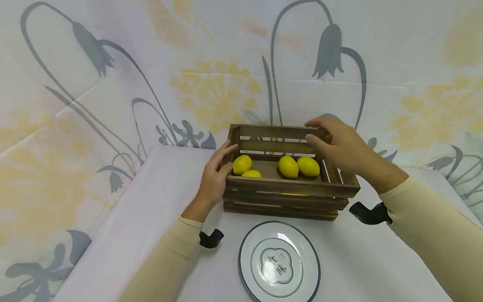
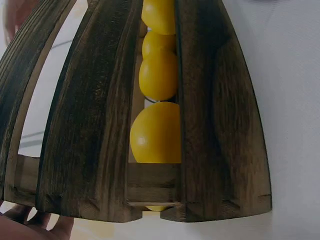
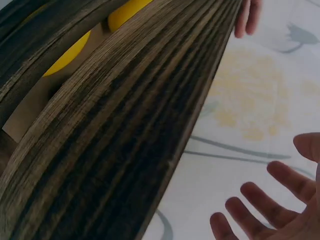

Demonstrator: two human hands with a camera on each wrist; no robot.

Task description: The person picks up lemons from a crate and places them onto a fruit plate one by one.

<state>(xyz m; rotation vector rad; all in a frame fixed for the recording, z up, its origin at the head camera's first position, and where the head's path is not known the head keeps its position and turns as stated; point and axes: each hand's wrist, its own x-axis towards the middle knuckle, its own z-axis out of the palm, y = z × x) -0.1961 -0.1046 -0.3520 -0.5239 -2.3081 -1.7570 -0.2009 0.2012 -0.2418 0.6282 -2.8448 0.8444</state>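
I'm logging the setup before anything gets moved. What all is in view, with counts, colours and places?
slatted wooden crate: one, dark brown, on the table between the hands
lemons: at least four, yellow, inside the crate; slats may hide more
plate: one, white with a dark blue-green rim and dark characters, on the table at the crate's near side
table: one, white-topped, under crate and plate
floral backdrop: white with grey and yellow flowers, behind the table
black curved pieces: two, black, one at each wrist
sleeves: two, cream, one on each arm
left hand: one, bare, at the crate's left end
right hand: one, bare, by the crate's right end
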